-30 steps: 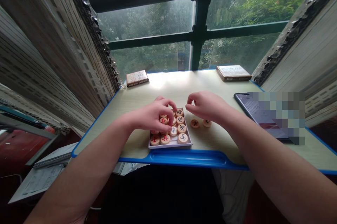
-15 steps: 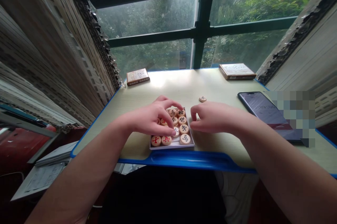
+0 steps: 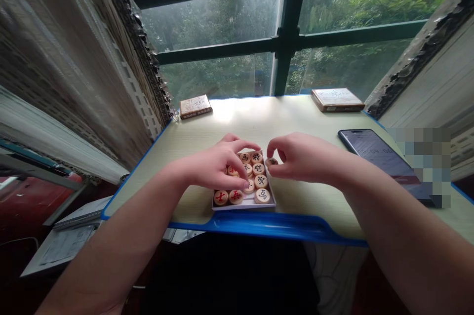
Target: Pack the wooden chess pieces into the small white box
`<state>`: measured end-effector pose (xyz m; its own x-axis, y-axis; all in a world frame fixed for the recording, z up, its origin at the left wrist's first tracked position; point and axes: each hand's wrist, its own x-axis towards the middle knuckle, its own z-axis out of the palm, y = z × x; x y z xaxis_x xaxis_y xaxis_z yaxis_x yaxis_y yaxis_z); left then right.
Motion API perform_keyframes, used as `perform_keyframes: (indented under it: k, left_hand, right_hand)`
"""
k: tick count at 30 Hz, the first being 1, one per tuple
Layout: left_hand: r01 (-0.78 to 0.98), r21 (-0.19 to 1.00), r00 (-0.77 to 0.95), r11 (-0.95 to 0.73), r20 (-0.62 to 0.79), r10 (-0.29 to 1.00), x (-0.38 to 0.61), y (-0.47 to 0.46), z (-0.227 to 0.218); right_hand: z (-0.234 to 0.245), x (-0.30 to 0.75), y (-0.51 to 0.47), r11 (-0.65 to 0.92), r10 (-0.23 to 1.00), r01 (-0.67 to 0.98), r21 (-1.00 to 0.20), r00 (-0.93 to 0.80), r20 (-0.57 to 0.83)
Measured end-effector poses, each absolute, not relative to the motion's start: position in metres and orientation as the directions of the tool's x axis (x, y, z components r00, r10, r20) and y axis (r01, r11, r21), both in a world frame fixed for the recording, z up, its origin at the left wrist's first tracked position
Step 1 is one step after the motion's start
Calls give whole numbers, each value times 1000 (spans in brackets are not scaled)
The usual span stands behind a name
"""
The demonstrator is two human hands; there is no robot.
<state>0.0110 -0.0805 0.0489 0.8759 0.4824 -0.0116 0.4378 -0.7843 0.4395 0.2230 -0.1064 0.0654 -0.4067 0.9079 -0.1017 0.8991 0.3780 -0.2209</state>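
Observation:
My left hand [image 3: 217, 163] reaches over a shallow white-edged box [image 3: 242, 206] with its fingers apart. Its thumb tip touches a round wooden Chinese chess piece near the middle, and a fingertip lies by the far edge. Inside the box are several such pieces, including a black-marked piece [image 3: 262, 195] and a red-marked piece [image 3: 236, 197]; my left hand hides part of the left side. Just right of the box, my right hand [image 3: 299, 157] pinches another Chinese chess piece [image 3: 273, 162] between thumb and fingers.
A phone [image 3: 381, 162] lies on the right of the pale table [image 3: 252, 117]. At the far corners sit a small box [image 3: 196, 106] on the left and a larger one [image 3: 337, 100] on the right. Blue trim edges the table, with a window beyond.
The Chinese chess piece that lay beyond my right hand is now in its fingers, nearer the box. My left hand has stayed over the box.

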Motion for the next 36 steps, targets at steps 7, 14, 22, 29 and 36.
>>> perform_keyframes:
  k: [7, 14, 22, 29, 36]
  left_hand:
    - [456, 419, 867, -785, -9, 499, 11, -81, 49]
    - [448, 428, 865, -785, 16, 502, 11, -83, 50]
    - [450, 444, 858, -774, 23, 512, 11, -83, 50]
    - [462, 434, 856, -774, 11, 517, 10, -82, 50]
    - [463, 447, 839, -765, 55, 541, 9, -79, 51]
  right_hand:
    - [62, 221, -109, 464, 886, 858, -220, -455, 91]
    - [61, 216, -116, 592, 801, 753, -288, -588, 112]
    - [60, 219, -117, 637, 767, 744, -203, -584, 265]
    - [57, 216, -115, 629, 777, 758, -174, -602, 187]
    - [56, 211, -118, 629, 775, 757, -176, -628, 67]
